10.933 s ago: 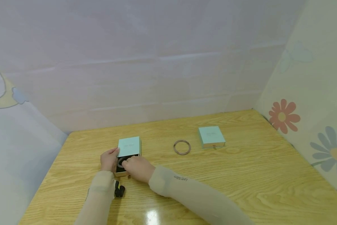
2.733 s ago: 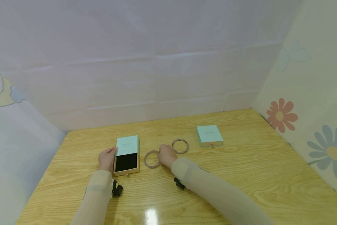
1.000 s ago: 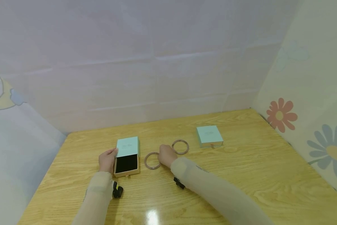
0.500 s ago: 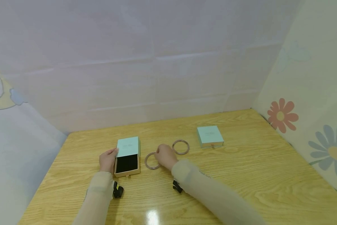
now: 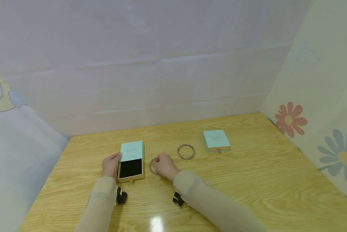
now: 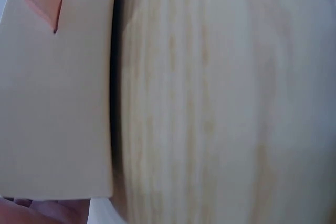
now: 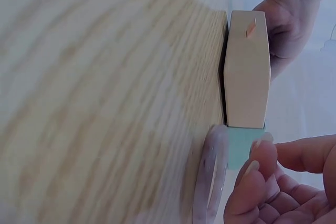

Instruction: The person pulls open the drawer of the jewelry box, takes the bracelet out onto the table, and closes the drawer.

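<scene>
A pale mint box point(image 5: 131, 150) stands at the left of the table. Its black-lined drawer point(image 5: 131, 178) is pulled out toward the person and looks empty. My left hand point(image 5: 110, 166) grips the box's left side, thumb along the cover; the left wrist view mostly shows the drawer front point(image 6: 58, 108) with its pink tab. Right of the box, a greyish-mauve bangle point(image 5: 151, 167) lies flat. Over it, my right hand point(image 5: 165, 166) has curled fingers and holds nothing. In the right wrist view, the fingertips point(image 7: 262, 156) meet beside the bangle point(image 7: 210, 177), apart from it.
A second bangle point(image 5: 186, 158) of similar colour lies behind and right of my right hand. Further right stands a closed mint box point(image 5: 216, 140). The wooden table point(image 5: 248, 180) meets a pale cloth backdrop at the back; a flower-printed cloth hangs at the right.
Since the oldest frame, one bangle has come out of the drawer onto the table. My right hand has let go of it and shifted left and nearer. The left hand stays in place.
</scene>
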The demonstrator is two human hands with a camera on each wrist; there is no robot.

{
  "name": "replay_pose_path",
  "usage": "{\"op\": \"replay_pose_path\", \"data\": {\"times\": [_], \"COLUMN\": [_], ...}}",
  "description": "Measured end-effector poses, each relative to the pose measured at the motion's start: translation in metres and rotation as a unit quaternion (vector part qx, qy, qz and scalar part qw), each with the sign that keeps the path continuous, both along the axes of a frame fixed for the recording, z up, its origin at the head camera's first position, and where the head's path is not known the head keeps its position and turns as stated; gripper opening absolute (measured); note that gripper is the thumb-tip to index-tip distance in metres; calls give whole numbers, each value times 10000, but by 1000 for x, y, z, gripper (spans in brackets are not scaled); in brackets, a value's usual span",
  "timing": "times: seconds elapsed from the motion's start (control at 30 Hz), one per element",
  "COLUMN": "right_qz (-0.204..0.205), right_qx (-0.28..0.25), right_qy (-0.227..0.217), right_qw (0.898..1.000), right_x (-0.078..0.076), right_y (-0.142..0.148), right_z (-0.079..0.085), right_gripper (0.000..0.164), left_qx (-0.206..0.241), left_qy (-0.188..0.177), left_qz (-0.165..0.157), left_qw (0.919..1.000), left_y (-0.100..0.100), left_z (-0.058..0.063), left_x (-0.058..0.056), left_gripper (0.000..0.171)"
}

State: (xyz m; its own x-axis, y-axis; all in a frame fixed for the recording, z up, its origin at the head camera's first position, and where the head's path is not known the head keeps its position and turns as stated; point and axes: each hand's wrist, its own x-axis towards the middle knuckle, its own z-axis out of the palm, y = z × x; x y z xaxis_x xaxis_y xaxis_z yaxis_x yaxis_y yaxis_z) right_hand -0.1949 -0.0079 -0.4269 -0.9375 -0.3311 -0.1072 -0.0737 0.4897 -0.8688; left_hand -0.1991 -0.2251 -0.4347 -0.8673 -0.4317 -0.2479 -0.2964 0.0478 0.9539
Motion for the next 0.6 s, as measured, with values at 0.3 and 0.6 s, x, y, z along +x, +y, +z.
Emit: {"op": "replay_pose_path", "data": {"times": [0.3, 0.6], "right_qz": [181, 268], "right_qx": [-254, -626], "right_qy": [-109, 9], "right_qw": [9995, 9977], "right_x": [7, 10], "right_y": [-4, -13], "right_z": [0, -6], "right_gripper": [45, 35], "left_qx": [22, 31], "left_qy": [-7, -4], "left_qz": [36, -13], "left_qw": [10000, 10000], "left_y": [1, 1], "left_z": [0, 2], "left_x": [1, 1], "left_gripper": [43, 44]}}
